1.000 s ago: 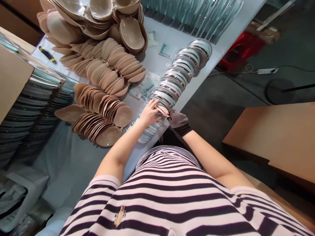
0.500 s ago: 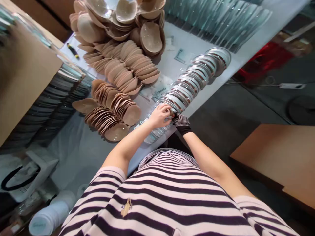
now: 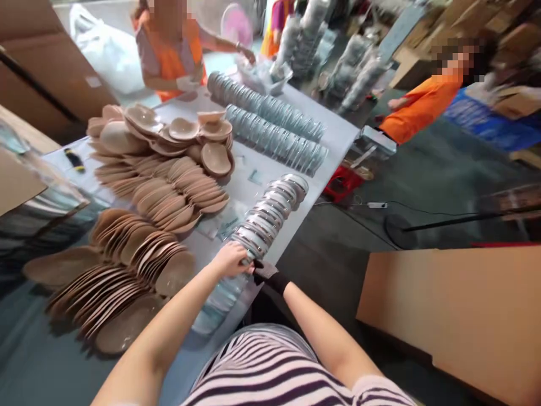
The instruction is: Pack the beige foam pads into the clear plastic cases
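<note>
We see a long row of clear plastic shells (image 3: 270, 211) lying along the near right edge of the white table (image 3: 333, 135), overlapping one another from the far end down to where both hands meet. The left hand (image 3: 230, 259), bare, lies curled over the top of the near end of that row, fingers bent down onto the shells; the right hand (image 3: 266, 272), in a dark dotted glove, presses against the same end from the table's edge, fingers closed in on the shells, though we cannot tell exactly which piece each hand pinches. Compared with half a second ago, the hands hold much the same place on the row, but the view has tipped upward: the striped shirt (image 3: 274, 372) now fills far less of the lower part, and the far end of the table has come into sight. Left of the row lie fanned stacks of beige cups (image 3: 169, 197), with a heap of them farther back (image 3: 169, 132), as before. Beyond these, two further rows of clear shells (image 3: 274, 124) stretch across the table. New in view are a person in an orange vest (image 3: 169, 51) at the far end and another in orange (image 3: 418, 104) to the right. A brown cardboard sheet (image 3: 456, 316) stands at the lower right.
</note>
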A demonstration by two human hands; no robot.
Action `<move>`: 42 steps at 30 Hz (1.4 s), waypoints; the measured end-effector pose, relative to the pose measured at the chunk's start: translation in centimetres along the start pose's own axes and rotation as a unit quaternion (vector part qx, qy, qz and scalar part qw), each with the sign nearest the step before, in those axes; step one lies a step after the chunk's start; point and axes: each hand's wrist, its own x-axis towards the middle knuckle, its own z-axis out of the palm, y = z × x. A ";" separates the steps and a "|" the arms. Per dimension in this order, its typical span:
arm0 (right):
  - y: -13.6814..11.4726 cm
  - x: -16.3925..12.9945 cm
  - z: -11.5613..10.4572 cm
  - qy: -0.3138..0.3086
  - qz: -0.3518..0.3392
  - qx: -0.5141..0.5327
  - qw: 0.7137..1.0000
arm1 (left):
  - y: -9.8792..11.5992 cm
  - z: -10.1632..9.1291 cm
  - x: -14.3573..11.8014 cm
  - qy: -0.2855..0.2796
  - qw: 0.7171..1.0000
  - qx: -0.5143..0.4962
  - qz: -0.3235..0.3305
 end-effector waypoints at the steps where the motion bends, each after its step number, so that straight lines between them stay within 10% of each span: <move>1: -0.2 0.2 -0.3 0.008 -0.004 -0.016 1.000 | -0.2 0.2 0.2 0.012 1.000 0.017 -0.002; 6: -1.2 0.4 -1.5 0.021 -0.008 -0.117 0.993 | 0.0 -0.6 -1.4 0.168 0.974 0.022 -0.149; 11: -2.6 -0.4 -2.3 0.001 -0.027 -0.237 0.971 | 0.3 -1.3 -11.8 0.269 0.895 -0.023 -0.354; 17: -11.6 4.6 4.3 -0.057 -0.366 -0.271 0.888 | 0.2 -0.5 -24.8 0.251 0.714 0.087 -0.647; 21: -19.0 7.6 12.9 -0.149 -0.520 -0.311 0.782 | -1.1 0.0 -25.4 0.185 0.753 0.092 -0.625; 26: -21.8 10.6 18.0 -0.149 -0.497 -0.363 0.774 | -2.8 0.1 -23.6 0.137 0.792 0.075 -0.590; 35: -21.2 9.0 15.7 -0.191 -0.470 -0.392 0.768 | -2.6 -0.2 -24.7 0.214 0.833 0.051 -0.508; 42: -26.4 7.1 9.2 -0.194 -0.494 -0.355 0.770 | 2.1 -10.1 -24.5 0.271 0.850 0.047 -0.449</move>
